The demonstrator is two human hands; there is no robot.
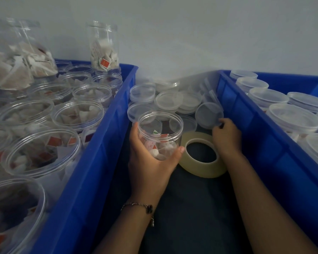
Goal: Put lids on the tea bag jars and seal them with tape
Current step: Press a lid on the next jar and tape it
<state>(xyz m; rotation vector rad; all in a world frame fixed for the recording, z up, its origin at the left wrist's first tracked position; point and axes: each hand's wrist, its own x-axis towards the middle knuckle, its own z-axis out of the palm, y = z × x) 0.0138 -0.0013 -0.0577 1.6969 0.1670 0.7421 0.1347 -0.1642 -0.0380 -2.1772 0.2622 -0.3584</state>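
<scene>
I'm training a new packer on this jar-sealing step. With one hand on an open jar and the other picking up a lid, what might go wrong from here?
1. The left hand alone grips the open clear plastic jar of tea bags; if it tips, bags may spill.
2. The right hand pinches the clear round lid only at its edge, so it might slip.
3. The roll of clear tape lies right beside the jar and could be knocked.

Item, centre: my left hand [151,162] grips an open tea bag jar [159,136]. My right hand [226,138] pinches a clear lid [208,115]. Tape roll [202,154] between them. Blue crates left [92,162] and right [264,143].
</scene>
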